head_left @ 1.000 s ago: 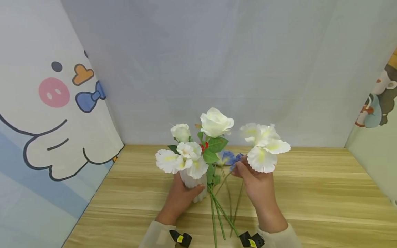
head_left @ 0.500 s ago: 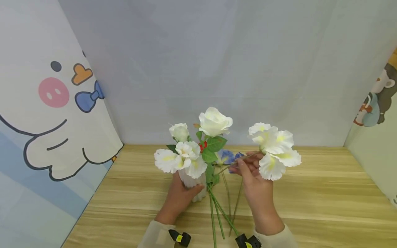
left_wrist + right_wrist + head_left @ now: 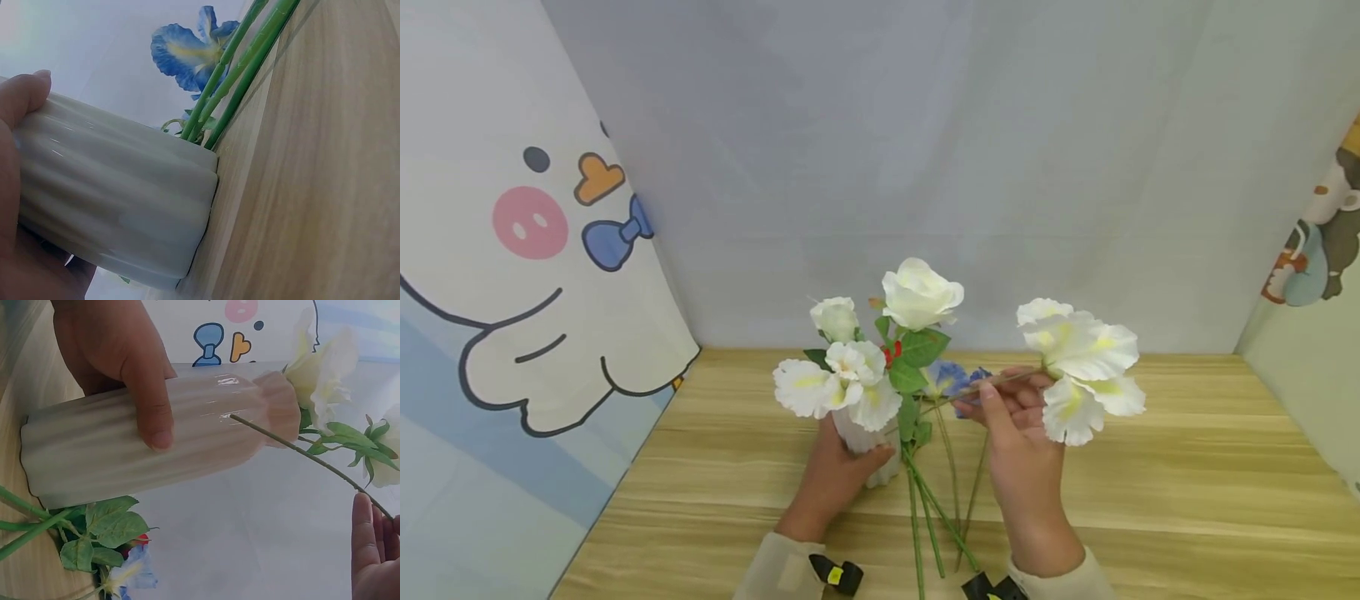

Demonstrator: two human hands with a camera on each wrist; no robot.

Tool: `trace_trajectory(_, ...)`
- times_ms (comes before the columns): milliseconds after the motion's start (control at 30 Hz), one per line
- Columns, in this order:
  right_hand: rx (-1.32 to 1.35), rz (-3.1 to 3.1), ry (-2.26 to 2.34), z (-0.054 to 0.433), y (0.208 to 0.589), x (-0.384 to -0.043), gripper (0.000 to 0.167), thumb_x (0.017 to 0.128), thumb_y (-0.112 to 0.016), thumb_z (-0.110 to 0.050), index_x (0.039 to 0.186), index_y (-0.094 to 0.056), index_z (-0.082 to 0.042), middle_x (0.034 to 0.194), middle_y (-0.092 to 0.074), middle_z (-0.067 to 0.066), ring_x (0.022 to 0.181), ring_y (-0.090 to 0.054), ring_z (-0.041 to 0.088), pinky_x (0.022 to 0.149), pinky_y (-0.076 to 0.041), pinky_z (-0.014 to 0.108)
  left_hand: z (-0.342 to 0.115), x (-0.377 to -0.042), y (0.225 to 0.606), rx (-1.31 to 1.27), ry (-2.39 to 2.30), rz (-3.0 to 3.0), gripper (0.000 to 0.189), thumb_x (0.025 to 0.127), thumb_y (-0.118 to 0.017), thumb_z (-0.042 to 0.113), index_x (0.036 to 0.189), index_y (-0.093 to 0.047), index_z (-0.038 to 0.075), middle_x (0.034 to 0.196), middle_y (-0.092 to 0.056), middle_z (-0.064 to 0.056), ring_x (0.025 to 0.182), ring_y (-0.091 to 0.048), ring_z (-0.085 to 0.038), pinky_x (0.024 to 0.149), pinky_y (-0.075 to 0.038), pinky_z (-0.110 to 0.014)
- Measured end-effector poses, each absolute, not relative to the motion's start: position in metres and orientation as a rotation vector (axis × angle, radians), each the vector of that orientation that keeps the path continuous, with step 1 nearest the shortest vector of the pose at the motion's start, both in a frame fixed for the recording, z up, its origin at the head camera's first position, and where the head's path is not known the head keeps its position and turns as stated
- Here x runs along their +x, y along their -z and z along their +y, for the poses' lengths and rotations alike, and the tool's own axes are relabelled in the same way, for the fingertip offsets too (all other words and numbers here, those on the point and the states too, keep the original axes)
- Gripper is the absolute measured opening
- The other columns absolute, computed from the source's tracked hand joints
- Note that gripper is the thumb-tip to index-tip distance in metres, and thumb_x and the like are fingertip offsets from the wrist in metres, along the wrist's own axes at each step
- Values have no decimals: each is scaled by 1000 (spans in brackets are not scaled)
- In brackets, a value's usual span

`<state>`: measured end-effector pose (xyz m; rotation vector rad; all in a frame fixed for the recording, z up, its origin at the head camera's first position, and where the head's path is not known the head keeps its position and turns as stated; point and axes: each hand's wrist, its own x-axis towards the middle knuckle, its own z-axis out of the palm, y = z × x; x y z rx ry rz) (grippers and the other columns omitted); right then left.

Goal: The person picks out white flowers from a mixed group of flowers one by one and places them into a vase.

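Note:
My left hand [image 3: 831, 492] grips a pale ribbed vase [image 3: 863, 433], thumb across its side, as the right wrist view also shows. A white iris [image 3: 808, 387] with yellow markings leans out of the vase mouth. White roses [image 3: 922, 296] with green leaves show above and beside it. To the right, my right hand [image 3: 1026, 467] pinches the thin stem [image 3: 312, 462] of another white iris [image 3: 1078, 354], close below its bloom. That stem slants toward the vase; in the right wrist view its free end overlaps the vase's upper side, below the flared rim.
Blue irises [image 3: 947, 379] lie on the wooden table [image 3: 1187, 467] behind the vase, partly hidden. Several green stems [image 3: 925, 517] with leaves and red blooms lie right beside the vase's base. A grey cloth backdrop [image 3: 1000, 167] stands behind, with cartoon-printed panels at both sides.
The white iris in my right hand has moved right and tipped over, its stem swinging from steep to nearly level, pointing at the vase. My left hand and the vase stay put.

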<state>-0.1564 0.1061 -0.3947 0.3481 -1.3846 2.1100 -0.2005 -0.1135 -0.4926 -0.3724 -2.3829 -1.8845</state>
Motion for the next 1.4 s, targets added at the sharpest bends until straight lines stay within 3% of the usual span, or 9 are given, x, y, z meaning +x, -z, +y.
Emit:
trace_trajectory(200, 323, -1340, -2122, 105, 386, -157, 17, 99, -60, 9, 112, -49, 9, 99, -63, 18, 87, -70, 30, 77, -60, 45, -113, -201, 493, -375, 1893, -2382, 90, 85, -87, 21, 155, -31, 23, 145, -48, -2, 134, -47, -26, 114, -31, -56)
trace_trajectory(600, 305, -1281, -2180, 105, 367, -160, 20, 101, -60, 6, 115, -49, -2, 102, -60, 16, 92, -67, 30, 82, -59, 46, -113, -201, 494, -376, 1900, -2383, 90, 85, -87, 25, 155, -31, 23, 144, -49, -2, 131, -49, -26, 112, -34, -56)
trace_trajectory(1133, 360, -1294, -2114, 99, 355, -168, 19, 100, -62, 4, 115, -50, -1, 102, -60, 20, 92, -68, 32, 82, -59, 47, -113, -200, 492, -365, 1887, -2401, 90, 85, -87, 25, 155, -30, 24, 145, -48, -1, 132, -49, -25, 113, -33, -55)
trace_trajectory(1400, 374, -1255, -2096, 100, 349, -165, 20, 101, -62, 3, 115, -48, 5, 101, -60, 21, 91, -68, 34, 81, -59, 46, -113, -200, 492, -377, 1908, -2390, 88, 86, -86, 24, 154, -30, 20, 144, -48, -4, 131, -49, -27, 111, -34, -57)
